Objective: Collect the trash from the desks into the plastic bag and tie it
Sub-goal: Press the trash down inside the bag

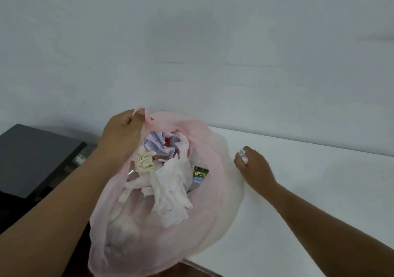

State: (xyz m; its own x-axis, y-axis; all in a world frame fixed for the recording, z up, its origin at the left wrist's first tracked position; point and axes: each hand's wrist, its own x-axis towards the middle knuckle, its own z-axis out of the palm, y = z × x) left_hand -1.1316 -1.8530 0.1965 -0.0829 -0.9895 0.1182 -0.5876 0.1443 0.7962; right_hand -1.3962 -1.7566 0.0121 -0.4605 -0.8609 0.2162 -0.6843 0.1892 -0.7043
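White desk (330, 191) abuts a pale grey wall (191, 42), black surface (32, 155) alongside.

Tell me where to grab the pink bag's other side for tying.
Probably pinch the slack right rim of the pink bag, opposite the handle the left hand grips, coming from the right, from above: it droops on the white desk. The right hand holds crumpled paper now.

The person shows as two bare forearms and two bare hands. The left hand (121, 127) and the right hand (253, 166) are uncovered from wrist to fingertips. Each forearm runs bare to the frame edge. The left forearm (64, 202) looks broader in view than the right forearm (319, 219). The fingernails are too blurred to make out.
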